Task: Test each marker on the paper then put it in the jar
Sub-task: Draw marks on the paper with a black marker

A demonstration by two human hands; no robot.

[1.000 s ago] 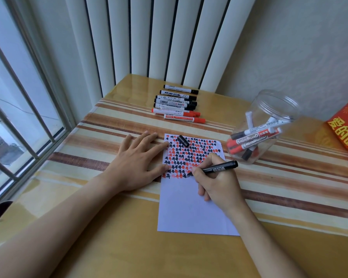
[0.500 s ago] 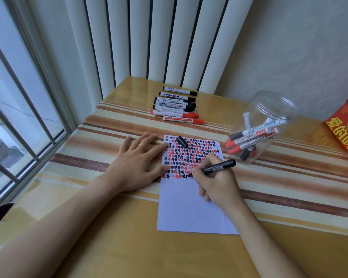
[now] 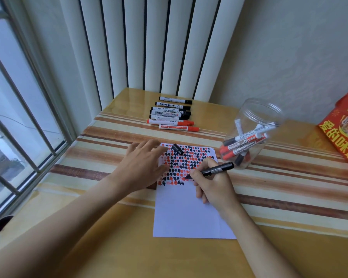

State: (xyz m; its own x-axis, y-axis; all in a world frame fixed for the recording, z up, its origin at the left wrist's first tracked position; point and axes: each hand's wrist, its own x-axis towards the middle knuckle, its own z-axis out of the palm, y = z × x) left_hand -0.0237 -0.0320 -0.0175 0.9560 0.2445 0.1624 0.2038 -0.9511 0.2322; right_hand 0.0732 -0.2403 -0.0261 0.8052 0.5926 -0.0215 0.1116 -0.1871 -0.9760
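Where blinds meet window, striped table with paper

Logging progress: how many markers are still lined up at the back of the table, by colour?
Black-capped markers: 5
Red-capped markers: 2
Total in the row: 7
Not counted: the black marker in the right hand, tip on the paper, and those already in the jar, too overlapped to count.
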